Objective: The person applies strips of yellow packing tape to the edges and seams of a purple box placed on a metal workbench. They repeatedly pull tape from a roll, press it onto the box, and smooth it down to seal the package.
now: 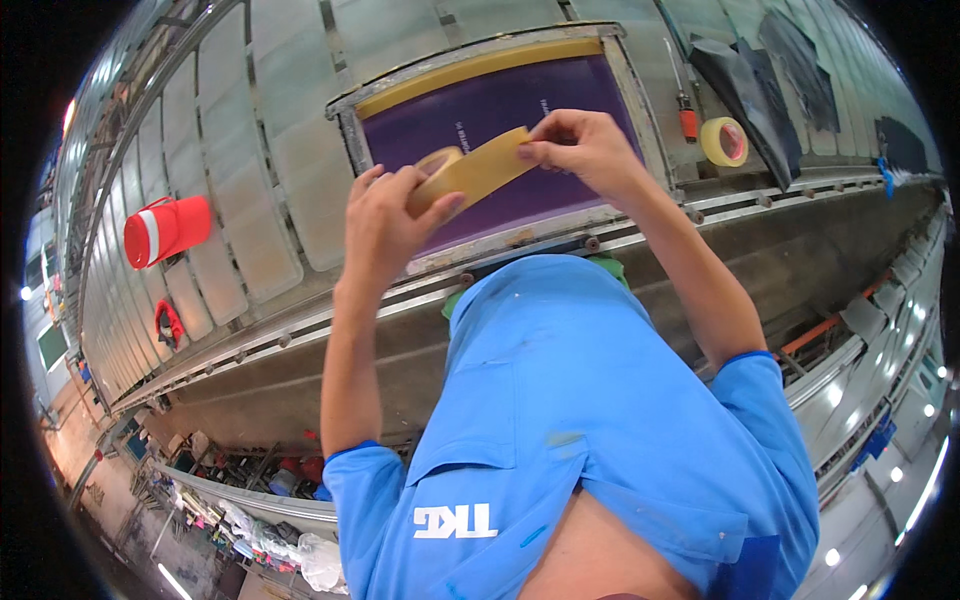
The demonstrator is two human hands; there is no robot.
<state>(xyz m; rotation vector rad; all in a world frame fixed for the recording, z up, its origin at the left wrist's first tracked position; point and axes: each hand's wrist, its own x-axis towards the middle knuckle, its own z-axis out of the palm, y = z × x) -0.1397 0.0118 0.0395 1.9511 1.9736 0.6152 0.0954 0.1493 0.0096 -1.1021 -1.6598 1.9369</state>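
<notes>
Purple panel (490, 112) beneath, tape (488, 168) between fingers (557, 124)

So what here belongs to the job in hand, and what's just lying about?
In use:
yellow tape roll, held by the left hand
its loose end, pinched by the right hand
framed purple panel beneath

Apparently lying about:
red-handled tool
second tape roll, possibly spare
red container
black sheets

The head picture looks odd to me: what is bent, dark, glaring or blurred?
Head view: the metal rail curves with fisheye distortion; the corners are black; a light strip at lower right glares white; the yellow tape looks fairly sharp.
</notes>
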